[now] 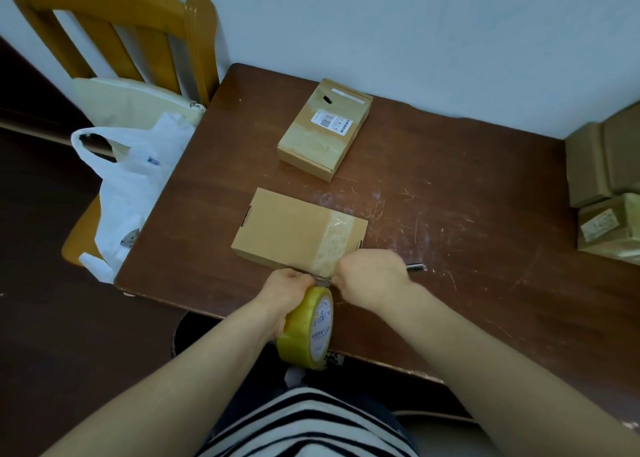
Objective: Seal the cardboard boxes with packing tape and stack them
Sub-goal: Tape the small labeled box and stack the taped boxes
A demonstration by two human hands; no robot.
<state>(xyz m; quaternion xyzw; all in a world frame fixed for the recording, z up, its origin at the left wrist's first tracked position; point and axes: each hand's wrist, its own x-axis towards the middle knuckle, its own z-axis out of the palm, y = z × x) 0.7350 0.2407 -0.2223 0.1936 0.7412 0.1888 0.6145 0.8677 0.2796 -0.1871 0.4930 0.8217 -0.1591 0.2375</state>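
Near box (287, 235): closed, contents hidden. It lies flat on the table (450, 214) just beyond both hands, long axis left to right, right end slightly nearer. A tape strip (337, 245) crosses that end. Left hand (287, 295) grips the tape roll (308, 328). Right hand (372, 276) is curled round a thin tool (415, 267) at the strip. Far box (325, 129), closed, lies well beyond, pointing away. Plastic bag (128, 186), left of the left hand: contents unclear.

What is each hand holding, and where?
Left hand grips the yellow packing tape roll by its outer band; right hand grips a dark tool, mostly hidden.
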